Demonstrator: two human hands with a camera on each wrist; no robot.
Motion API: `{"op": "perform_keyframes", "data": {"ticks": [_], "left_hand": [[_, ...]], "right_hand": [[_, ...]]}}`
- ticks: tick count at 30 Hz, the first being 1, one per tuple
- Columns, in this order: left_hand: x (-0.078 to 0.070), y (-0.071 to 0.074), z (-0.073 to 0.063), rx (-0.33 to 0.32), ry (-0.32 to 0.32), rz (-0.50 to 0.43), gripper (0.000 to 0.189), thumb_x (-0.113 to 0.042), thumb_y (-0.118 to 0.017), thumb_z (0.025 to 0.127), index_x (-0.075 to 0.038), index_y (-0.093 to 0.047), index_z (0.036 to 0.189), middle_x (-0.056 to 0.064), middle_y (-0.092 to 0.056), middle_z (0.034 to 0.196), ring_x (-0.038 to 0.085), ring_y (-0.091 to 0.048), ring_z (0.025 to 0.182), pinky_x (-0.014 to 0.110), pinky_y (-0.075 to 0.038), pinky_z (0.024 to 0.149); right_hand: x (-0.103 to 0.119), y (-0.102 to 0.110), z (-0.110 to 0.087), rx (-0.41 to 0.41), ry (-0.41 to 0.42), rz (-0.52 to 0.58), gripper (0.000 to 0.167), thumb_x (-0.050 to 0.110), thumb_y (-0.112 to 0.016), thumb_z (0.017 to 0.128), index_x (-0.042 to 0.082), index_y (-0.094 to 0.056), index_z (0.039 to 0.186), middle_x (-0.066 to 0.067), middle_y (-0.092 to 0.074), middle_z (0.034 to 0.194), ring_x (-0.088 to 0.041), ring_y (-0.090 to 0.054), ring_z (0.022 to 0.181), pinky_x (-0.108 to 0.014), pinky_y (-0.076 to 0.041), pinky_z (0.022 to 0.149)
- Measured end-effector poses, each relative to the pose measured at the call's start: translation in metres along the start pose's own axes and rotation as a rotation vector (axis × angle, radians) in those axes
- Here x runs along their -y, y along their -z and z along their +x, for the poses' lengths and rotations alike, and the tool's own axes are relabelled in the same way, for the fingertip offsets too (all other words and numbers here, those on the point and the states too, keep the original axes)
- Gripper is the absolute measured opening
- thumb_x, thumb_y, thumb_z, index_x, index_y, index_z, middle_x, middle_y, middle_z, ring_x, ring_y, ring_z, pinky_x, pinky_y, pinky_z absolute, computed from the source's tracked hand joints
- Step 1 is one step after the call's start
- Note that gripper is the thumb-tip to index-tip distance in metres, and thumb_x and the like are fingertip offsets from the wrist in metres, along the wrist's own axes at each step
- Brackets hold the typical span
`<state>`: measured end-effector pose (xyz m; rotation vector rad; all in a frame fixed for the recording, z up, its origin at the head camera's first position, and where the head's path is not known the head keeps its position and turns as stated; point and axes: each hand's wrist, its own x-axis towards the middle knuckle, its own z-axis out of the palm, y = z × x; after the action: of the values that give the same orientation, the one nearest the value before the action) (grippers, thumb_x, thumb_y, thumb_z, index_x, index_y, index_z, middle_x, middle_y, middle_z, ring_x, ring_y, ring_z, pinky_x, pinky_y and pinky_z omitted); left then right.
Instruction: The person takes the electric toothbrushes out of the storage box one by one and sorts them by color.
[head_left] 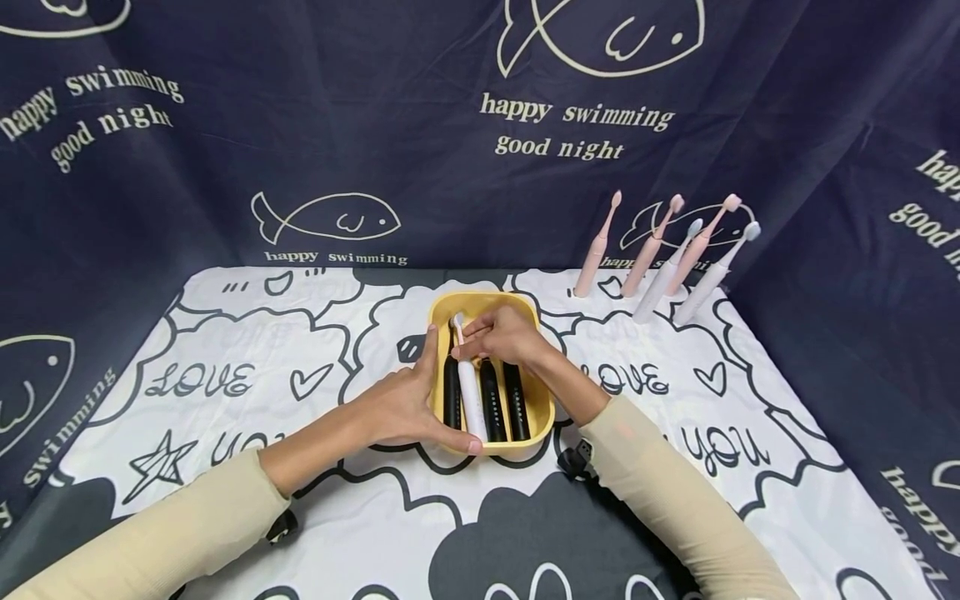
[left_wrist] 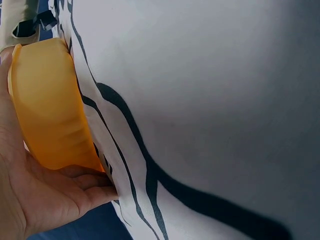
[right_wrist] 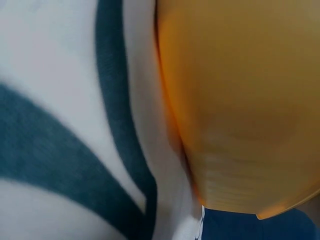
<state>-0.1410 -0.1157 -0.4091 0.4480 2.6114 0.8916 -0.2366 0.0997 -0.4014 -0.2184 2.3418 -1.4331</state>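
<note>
The left hand (head_left: 401, 408) grips a yellow bin (head_left: 547, 408); the right hand (head_left: 510, 337), partly hiding black toothbrushes (head_left: 491, 404), seemingly pinches a white toothbrush (head_left: 471, 400). Five pale toothbrushes (head_left: 592, 262) stand rightward.

Two black toothbrushes (head_left: 491, 400), heads hidden

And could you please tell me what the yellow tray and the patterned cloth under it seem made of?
The yellow tray looks like moulded plastic, smooth and satin, its corners curving without visible seams. The patterned cloth looks like matt fabric, probably woven, with no shine and faint grain; its fibre can't be told.
</note>
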Motion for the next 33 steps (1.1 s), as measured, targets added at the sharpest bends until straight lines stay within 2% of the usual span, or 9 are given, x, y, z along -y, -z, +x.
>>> {"op": "perform_keyframes", "data": {"ticks": [6, 13, 19, 24, 33], "left_hand": [[0.000, 0.001, 0.000, -0.007, 0.002, 0.006, 0.181, -0.087, -0.096, 0.063, -0.021, 0.029, 0.177, 0.036, -0.058, 0.162, 0.037, -0.068, 0.136, 0.055, -0.056, 0.116], [0.000, 0.003, -0.001, -0.010, -0.003, -0.008, 0.180, -0.085, -0.096, 0.064, -0.020, 0.028, 0.177, 0.034, -0.065, 0.153, 0.030, -0.071, 0.124, 0.052, -0.058, 0.110], [-0.001, 0.002, -0.002, -0.010, -0.012, -0.013, 0.180, -0.084, -0.097, 0.065, -0.019, 0.028, 0.177, 0.033, -0.065, 0.152, 0.029, -0.070, 0.123, 0.052, -0.058, 0.111], [0.000, 0.001, -0.002, -0.007, -0.015, -0.017, 0.180, -0.083, -0.097, 0.065, -0.019, 0.029, 0.177, 0.033, -0.064, 0.154, 0.028, -0.070, 0.124, 0.052, -0.057, 0.113], [0.001, 0.000, -0.002, -0.007, -0.013, 0.000, 0.179, -0.085, -0.095, 0.065, -0.019, 0.027, 0.177, 0.032, -0.053, 0.168, 0.033, -0.068, 0.134, 0.054, -0.055, 0.116]], "right_hand": [[0.001, 0.000, 0.000, -0.010, 0.010, -0.008, 0.036, 0.017, -0.099, 0.087, -0.002, -0.082, 0.113, -0.010, -0.084, 0.095, -0.013, -0.074, 0.078, -0.024, -0.060, 0.071], [0.004, -0.001, -0.001, 0.000, 0.027, -0.020, 0.032, 0.020, -0.097, 0.089, 0.000, -0.084, 0.110, -0.003, -0.081, 0.087, -0.010, -0.070, 0.074, -0.022, -0.056, 0.068], [0.003, -0.001, -0.003, 0.012, 0.029, 0.072, 0.027, 0.016, -0.093, 0.091, 0.001, -0.081, 0.111, -0.001, -0.081, 0.092, -0.012, -0.073, 0.077, -0.026, -0.062, 0.076], [0.003, 0.000, -0.007, 0.023, 0.042, 0.155, 0.024, 0.020, -0.090, 0.095, 0.005, -0.081, 0.111, 0.002, -0.080, 0.099, -0.013, -0.075, 0.079, -0.030, -0.063, 0.082], [0.002, 0.002, -0.013, 0.034, 0.102, 0.202, 0.021, 0.020, -0.083, 0.104, 0.002, -0.081, 0.116, 0.004, -0.079, 0.095, -0.014, -0.071, 0.084, -0.031, -0.061, 0.086]]}}
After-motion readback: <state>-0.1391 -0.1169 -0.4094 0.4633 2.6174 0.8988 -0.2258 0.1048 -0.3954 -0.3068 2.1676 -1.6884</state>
